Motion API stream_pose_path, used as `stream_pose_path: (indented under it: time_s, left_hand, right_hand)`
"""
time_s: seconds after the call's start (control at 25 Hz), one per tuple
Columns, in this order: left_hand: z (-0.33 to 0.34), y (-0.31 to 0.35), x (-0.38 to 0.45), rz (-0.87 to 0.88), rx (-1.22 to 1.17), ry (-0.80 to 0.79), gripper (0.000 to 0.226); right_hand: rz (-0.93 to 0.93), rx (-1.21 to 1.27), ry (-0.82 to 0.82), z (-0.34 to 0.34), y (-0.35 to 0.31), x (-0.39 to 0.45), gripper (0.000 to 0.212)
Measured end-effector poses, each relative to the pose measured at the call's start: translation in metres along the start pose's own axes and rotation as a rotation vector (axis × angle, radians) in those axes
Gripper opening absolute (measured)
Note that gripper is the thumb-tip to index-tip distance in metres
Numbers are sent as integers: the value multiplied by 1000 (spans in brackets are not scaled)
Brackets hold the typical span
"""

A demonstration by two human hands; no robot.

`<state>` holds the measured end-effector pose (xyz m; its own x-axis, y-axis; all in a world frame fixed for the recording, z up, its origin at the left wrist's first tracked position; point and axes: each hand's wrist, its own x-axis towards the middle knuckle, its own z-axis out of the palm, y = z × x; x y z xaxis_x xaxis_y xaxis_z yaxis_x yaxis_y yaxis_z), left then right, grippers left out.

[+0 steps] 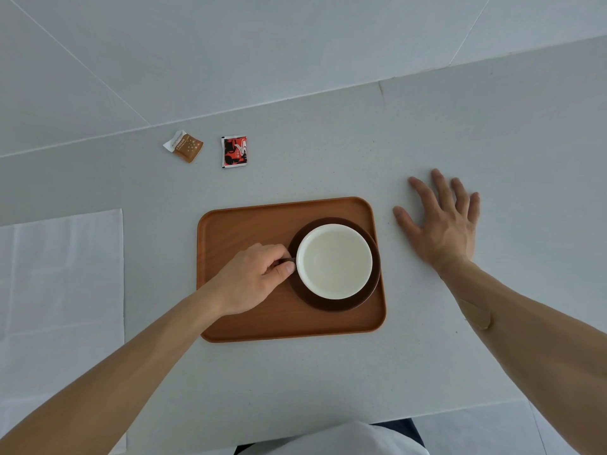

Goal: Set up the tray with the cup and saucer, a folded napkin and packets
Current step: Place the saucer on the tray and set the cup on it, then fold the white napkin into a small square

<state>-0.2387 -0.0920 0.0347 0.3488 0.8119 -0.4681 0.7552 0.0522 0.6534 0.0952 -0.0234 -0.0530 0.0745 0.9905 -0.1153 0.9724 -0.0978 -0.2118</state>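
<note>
A brown wooden tray lies in the middle of the white counter. On its right half sits a dark brown saucer with a white-lined cup standing on it. My left hand is over the tray, thumb and fingers pinched on the cup's handle at the cup's left side. My right hand rests flat on the counter to the right of the tray, fingers spread, holding nothing. A white napkin lies spread out at the far left. Two packets lie beyond the tray: a tan one and a red-and-black one.
The counter meets a pale wall along its far edge. Its near edge runs just above my body at the bottom of the view. The napkin reaches the left and lower-left border of the frame.
</note>
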Motion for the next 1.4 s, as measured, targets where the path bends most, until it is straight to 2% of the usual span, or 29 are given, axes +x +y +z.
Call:
stream_pose_path:
  time_s: [0.24, 0.44, 0.56, 0.72, 0.88, 1.08, 1.2, 1.4]
  left_hand:
    - [4, -3, -2, -1, -26, 22, 15]
    - [13, -5, -6, -30, -177, 82, 14]
    - [23, -5, -11, -73, -224, 156, 23]
    - [30, -3, -27, -124, -227, 329, 33]
    - [38, -7, -58, -260, -76, 491, 33]
    - [61, -15, -113, -390, 57, 438, 39]
    - [73, -16, -152, -404, 92, 432, 42]
    - [85, -34, -230, -524, 322, 435, 50]
  right_hand:
    - [-1, -19, 4, 1, 1, 0, 59]
    - [-11, -50, -21, 0, 2, 0, 61]
    - [-39, -36, -97, -5, 5, 3, 63]
    - [-107, -91, -278, -28, 7, -1, 68]
    - [-245, -295, -387, -56, -4, -48, 61]
    - [-387, -335, -538, -85, -13, -112, 45]
    - [-503, -306, -538, -101, -31, -141, 39]
    - [-686, -261, -483, -107, -100, -176, 39]
